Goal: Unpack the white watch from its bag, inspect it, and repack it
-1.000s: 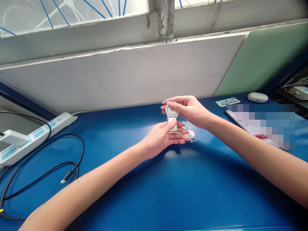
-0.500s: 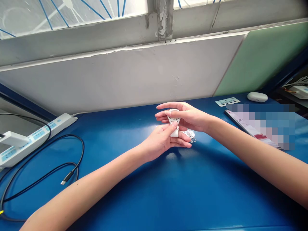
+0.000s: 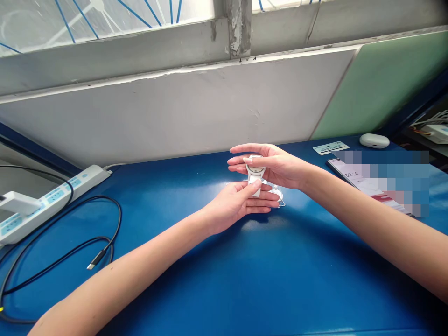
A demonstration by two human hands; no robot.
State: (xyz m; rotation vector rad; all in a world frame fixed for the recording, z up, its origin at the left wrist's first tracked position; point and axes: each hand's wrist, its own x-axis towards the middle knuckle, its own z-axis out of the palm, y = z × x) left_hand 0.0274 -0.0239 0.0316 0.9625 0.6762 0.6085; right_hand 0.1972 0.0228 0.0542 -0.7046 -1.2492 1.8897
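Between both hands (image 3: 245, 186), round-faced white watch (image 3: 255, 171)

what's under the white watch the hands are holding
Under the white watch lie the left hand's fingers and a small clear wrapper on the blue table. The fingers hide the strap's lower end.
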